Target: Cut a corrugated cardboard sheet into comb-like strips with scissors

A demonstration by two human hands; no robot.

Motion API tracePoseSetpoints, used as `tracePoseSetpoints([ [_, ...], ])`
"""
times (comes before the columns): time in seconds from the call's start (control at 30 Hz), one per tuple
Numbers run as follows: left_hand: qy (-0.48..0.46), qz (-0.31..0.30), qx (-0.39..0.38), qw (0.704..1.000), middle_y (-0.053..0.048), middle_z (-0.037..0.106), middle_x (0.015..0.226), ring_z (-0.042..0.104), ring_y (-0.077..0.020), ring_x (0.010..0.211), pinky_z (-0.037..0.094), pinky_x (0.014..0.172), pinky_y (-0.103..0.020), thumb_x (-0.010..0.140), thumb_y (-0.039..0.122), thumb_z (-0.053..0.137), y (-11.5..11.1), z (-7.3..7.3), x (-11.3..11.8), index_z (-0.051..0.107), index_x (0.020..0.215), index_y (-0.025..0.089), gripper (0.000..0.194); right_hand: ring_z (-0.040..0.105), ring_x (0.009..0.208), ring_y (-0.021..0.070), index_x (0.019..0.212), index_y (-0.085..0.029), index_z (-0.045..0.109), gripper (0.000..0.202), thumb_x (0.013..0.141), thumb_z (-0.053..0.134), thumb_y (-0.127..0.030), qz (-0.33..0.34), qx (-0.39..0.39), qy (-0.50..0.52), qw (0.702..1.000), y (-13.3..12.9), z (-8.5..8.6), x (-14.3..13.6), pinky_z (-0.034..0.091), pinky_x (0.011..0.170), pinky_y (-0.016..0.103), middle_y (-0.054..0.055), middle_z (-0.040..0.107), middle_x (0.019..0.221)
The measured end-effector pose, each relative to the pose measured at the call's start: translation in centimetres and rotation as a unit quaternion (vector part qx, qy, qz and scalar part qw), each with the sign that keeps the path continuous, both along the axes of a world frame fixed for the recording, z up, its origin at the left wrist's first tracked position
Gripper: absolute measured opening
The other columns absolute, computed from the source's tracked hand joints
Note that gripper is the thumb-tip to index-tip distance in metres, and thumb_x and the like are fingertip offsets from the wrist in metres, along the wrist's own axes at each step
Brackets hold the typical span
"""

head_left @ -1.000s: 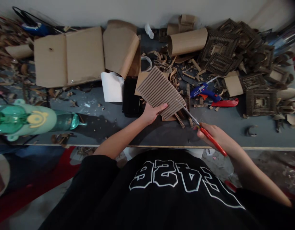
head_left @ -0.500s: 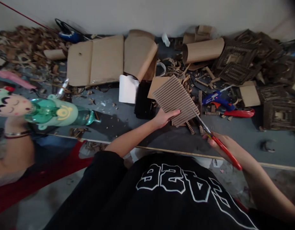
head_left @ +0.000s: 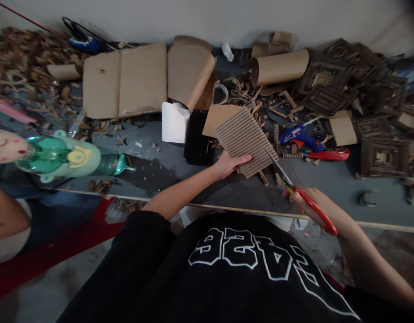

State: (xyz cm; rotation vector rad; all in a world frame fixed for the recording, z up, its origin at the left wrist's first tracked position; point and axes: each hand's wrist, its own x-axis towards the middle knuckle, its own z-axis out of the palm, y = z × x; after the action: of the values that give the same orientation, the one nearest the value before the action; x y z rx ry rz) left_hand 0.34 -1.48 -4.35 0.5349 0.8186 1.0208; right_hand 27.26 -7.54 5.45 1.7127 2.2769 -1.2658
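Pinched in my left hand (head_left: 229, 164) is a piece of corrugated cardboard (head_left: 244, 139), its ridged side facing up, thumb on top. My right hand (head_left: 306, 197) grips red-handled scissors (head_left: 316, 211). The scissor blades reach over the right edge of the cardboard, lined up roughly along its ridges. How far the blades are parted is hard to make out. Below the sheet lie a flat tan cardboard piece (head_left: 215, 119) and a few narrow corrugated strips (head_left: 263, 178).
A blue glue gun (head_left: 301, 137) and a red-handled tool (head_left: 330, 155) lie to the right, near stacked cardboard frames (head_left: 384, 157). A black phone-like object (head_left: 196, 139), a white paper piece (head_left: 175, 122) and a green bottle (head_left: 68, 154) are leftward. A co-worker's arm (head_left: 8, 211) shows at far left.
The view has shifted slightly. The scissor tips now lie a little farther in over the cardboard. At far left, the co-worker's hand is no longer visible beside the bottle.
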Motion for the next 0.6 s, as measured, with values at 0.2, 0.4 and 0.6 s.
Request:
tracePoseSetpoints([
  [0.2, 0.004, -0.005, -0.025, 1.0, -0.001, 0.071, 0.094, 0.068, -0.0178, 0.089, 0.06, 0.086, -0.041, 0.038, 0.043, 0.103, -0.03, 0.28, -0.28, 0.065, 0.093, 0.02, 0.071, 0.064, 0.06, 0.0252, 0.081, -0.022, 0.066, 0.081, 0.09, 0.021, -0.088, -0.024, -0.035, -0.013, 0.999, -0.16, 0.06, -0.43, 0.048, 0.058, 0.036, 0.007, 0.063, 0.063],
  [0.4, 0.013, -0.016, 0.008, 1.0, -0.003, 0.072, 0.099, 0.069, -0.022, 0.098, 0.056, 0.099, -0.048, 0.04, 0.042, 0.103, 0.06, -0.22, -0.4, 0.065, 0.098, 0.021, 0.072, 0.066, 0.062, 0.0259, 0.076, -0.025, 0.064, 0.079, 0.089, 0.019, -0.089, -0.012, -0.018, -0.025, 0.999, -0.53, -0.11, -0.46, 0.047, 0.059, 0.036, 0.008, 0.069, 0.069],
  [0.6, -0.004, -0.025, 0.009, 1.0, -0.004, 0.074, 0.102, 0.07, -0.0244, 0.102, 0.056, 0.102, -0.05, 0.044, 0.042, 0.103, 0.32, -0.46, -0.4, 0.069, 0.098, 0.021, 0.067, 0.071, 0.07, 0.0285, 0.083, -0.024, 0.069, 0.069, 0.093, 0.031, -0.081, -0.003, -0.018, 0.002, 1.0, -0.56, -0.14, -0.31, 0.051, 0.065, 0.037, 0.01, 0.074, 0.078],
])
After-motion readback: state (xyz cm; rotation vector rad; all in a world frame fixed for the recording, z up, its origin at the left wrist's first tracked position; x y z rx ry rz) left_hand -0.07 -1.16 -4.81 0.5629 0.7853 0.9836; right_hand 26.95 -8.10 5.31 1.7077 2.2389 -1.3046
